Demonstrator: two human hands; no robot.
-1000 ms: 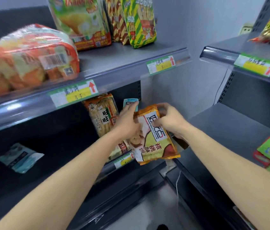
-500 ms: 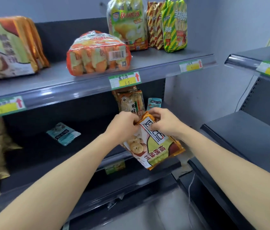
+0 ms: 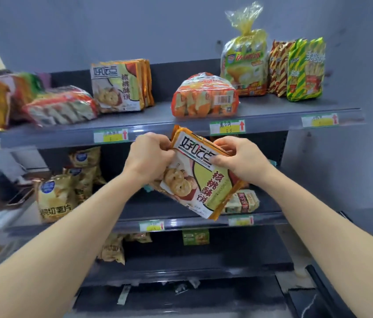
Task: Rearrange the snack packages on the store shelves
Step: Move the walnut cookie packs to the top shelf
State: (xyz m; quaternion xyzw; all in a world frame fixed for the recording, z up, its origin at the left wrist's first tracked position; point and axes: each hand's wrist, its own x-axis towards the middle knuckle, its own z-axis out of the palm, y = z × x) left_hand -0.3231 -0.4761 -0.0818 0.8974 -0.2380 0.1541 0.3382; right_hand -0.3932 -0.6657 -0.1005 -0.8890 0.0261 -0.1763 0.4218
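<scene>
An orange and green cookie package (image 3: 200, 183) hangs tilted in front of the shelving, just below the top shelf's front edge (image 3: 181, 130). My left hand (image 3: 152, 154) grips its upper left corner. My right hand (image 3: 240, 156) grips its upper right edge, thumb on the white label. A stack of matching cookie packages (image 3: 121, 86) stands upright on the top shelf, up and left of my hands.
On the top shelf sit an orange bread bag (image 3: 205, 98), a tall yellow cake bag (image 3: 245, 63), striped stick-snack bags (image 3: 305, 70) and blurred packs at far left (image 3: 61, 109). The middle shelf holds golden chip bags (image 3: 53, 198) and a cracker pack (image 3: 244, 201). Lower shelves carry a few small packs.
The view swung left and up, showing more of the shelving. Both hands lifted the cookie package from mid-shelf height to just under the top shelf's edge.
</scene>
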